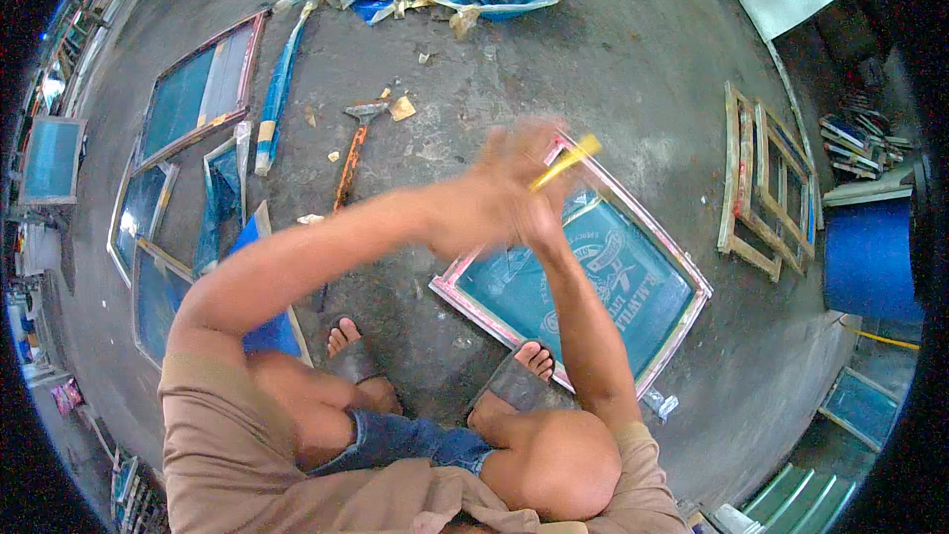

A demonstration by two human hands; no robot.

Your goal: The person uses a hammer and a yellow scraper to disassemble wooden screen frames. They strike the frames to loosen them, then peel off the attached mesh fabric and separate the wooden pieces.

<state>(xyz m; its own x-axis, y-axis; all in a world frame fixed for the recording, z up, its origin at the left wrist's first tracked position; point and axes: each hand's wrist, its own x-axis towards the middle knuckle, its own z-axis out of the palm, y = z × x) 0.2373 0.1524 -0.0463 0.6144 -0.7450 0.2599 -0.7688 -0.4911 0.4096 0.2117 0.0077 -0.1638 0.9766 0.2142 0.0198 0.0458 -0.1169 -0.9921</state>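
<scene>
My left hand [474, 203] and right hand [531, 173], blurred, overlap over a screen-printing frame [625, 289] on the floor [633, 69], beside a yellow strip [567, 160]. I cannot tell either hand's grip.

Free floor [672, 163] runs between the screen [623, 287] and the wooden frames [733, 158]; leftward, the scraper [351, 168] and blue roll [282, 89] lie in the way.
</scene>
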